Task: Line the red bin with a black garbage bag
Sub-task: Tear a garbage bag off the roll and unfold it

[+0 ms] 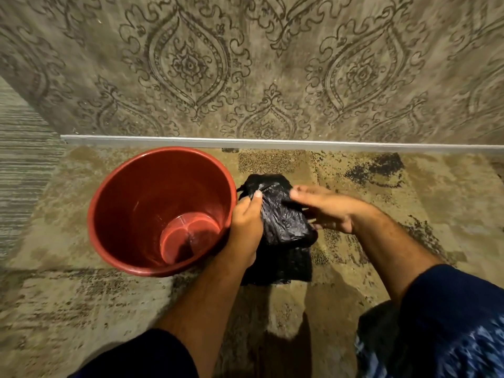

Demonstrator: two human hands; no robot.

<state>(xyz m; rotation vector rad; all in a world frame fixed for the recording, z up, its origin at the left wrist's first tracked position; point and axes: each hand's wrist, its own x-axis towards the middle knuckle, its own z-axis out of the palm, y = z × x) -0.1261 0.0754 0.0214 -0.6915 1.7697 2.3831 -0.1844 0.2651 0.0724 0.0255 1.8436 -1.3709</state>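
A round red bin (131, 170) stands upright on the patterned floor at left centre, and I see nothing inside it. Just right of its rim I hold a crumpled, folded black garbage bag (283, 227). My left hand (246, 222) grips the bag's left edge with the thumb pressed on top. On the bag's upper right part, my right hand (324, 207) pinches the plastic with its fingertips. The lower end of the bag hangs down toward the floor.
A wall with grey ornamental wallpaper (272, 64) rises directly behind the bin, edged by a pale baseboard (327, 144). A striped wall corner (21, 159) lies at far left. My knees fill the lower corners of the view.
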